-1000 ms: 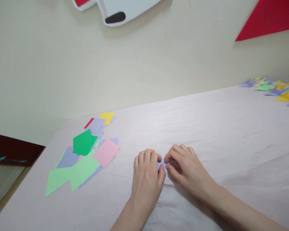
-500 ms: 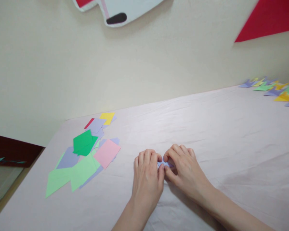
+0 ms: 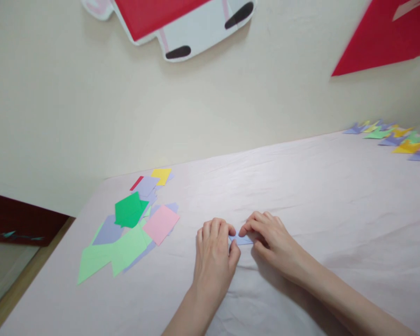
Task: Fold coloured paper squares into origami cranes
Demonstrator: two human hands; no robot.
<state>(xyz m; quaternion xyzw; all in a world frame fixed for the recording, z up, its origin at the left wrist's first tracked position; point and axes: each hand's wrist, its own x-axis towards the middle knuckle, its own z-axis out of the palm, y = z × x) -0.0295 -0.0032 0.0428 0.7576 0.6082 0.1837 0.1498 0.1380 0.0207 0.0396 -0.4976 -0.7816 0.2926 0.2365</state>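
A small piece of lavender-blue folded paper (image 3: 244, 240) lies on the pale cloth between my hands. My left hand (image 3: 213, 256) holds its left end, index finger above and thumb below, the fingers curled. From the right, my right hand (image 3: 275, 240) has its curled fingertips on the paper's upper edge and right end; its thumb sits lower, at the right corner. The fingers hide both ends of the paper, so its full shape cannot be made out.
Loose paper squares in green, pink (image 3: 161, 225), lavender and yellow overlap at the left. Several folded paper pieces (image 3: 408, 146) stand in rows at the far right. Beyond the cloth (image 3: 196, 186) rises a wall with a red paper shape (image 3: 378, 42) and a cutout decoration (image 3: 210, 32).
My right thumb has drawn back to the right from the left thumb, so more of the blue paper shows. The left hand stays nearly in place. The camera view has tilted up slightly.
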